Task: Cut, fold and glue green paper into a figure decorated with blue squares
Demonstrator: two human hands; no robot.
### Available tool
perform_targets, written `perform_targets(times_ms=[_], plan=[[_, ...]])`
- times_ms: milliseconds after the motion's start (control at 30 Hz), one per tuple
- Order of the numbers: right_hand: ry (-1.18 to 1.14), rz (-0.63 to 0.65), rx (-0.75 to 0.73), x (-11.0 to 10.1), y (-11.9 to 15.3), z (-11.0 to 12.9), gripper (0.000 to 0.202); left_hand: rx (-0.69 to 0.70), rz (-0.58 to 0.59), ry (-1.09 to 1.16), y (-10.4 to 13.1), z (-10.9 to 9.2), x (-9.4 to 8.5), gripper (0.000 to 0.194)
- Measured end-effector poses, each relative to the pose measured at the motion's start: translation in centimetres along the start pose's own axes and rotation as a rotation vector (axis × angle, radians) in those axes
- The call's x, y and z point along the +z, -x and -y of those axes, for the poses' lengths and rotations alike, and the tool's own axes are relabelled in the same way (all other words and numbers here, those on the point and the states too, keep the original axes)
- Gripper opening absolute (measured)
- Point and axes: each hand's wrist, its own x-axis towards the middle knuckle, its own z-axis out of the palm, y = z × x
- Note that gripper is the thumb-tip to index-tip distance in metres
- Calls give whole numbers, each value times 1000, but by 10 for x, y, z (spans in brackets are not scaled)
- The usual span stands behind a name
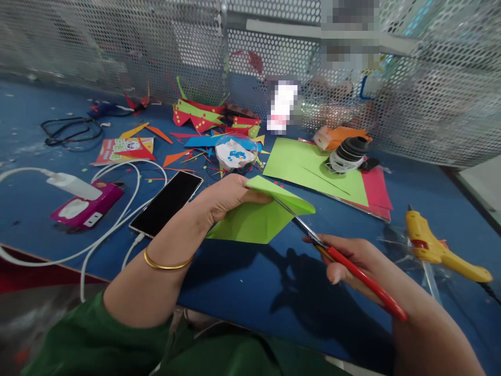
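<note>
Left hand (pixel 230 193): pinched closed on the folded green paper (pixel 250 224).
Right hand (pixel 366 256): curled around the red-handled scissors (pixel 332 254).
Paper's place: raised above the counter (pixel 219 271), against the blades.
Paper's feel: probably light, pliable, easily creased; best gripped near the fold, clear of the blades.

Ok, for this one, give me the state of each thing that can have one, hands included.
Left hand: closed on the green paper
Right hand: gripping the scissors
Green paper: folded
Scissors: blades at the green paper; opening unclear
Phone: face up, screen dark, white cable attached
Glue gun: lying on its side
Green sheet: lying flat
Round dish: uncovered
</note>
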Motion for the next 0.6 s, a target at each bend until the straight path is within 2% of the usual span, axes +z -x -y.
perform_targets(times_ms=[267,433,600], plan=[[15,3,-26,-3,-2,0,80,9,40,-43,-3,3,-3,28],[101,25,-17,-6,-3,-1,83,-107,40,-21,-4,-1,-3,27],[121,39,-33,-7,-1,-2,89,-112,14,-15,-1,-4,-1,26]])
